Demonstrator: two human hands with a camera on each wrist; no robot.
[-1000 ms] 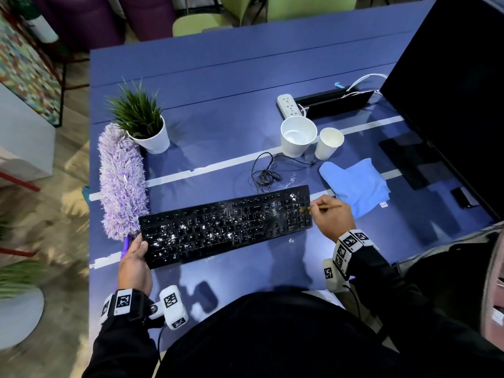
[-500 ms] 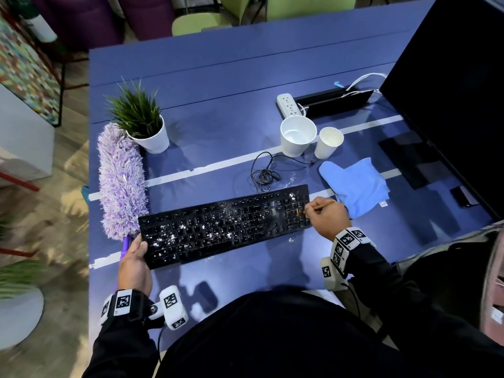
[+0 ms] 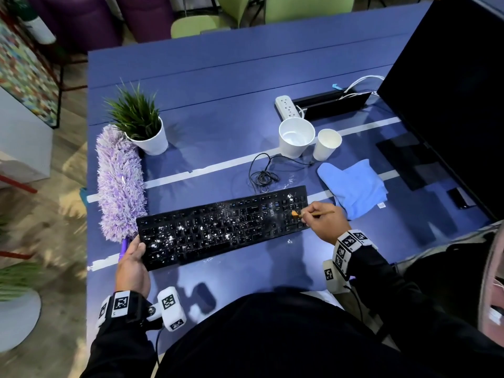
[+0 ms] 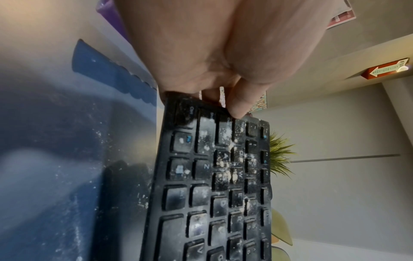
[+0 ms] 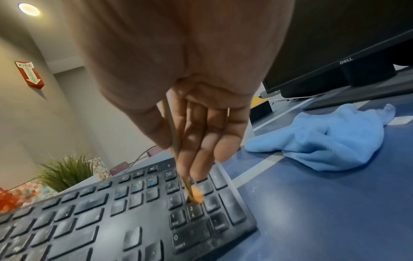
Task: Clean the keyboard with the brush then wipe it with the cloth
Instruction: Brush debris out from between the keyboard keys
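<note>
Honestly, go slow brushing the numpad of the keyboard (image 3: 222,224).
Right hand (image 3: 324,222) pinches the brush (image 3: 297,214); left hand (image 3: 133,264) grips the keyboard's end. Short flicks off the counter (image 3: 218,105) side.

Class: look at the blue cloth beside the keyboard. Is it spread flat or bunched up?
Bunched up: the blue cloth lies in loose rumpled folds on the table, untouched.
</note>
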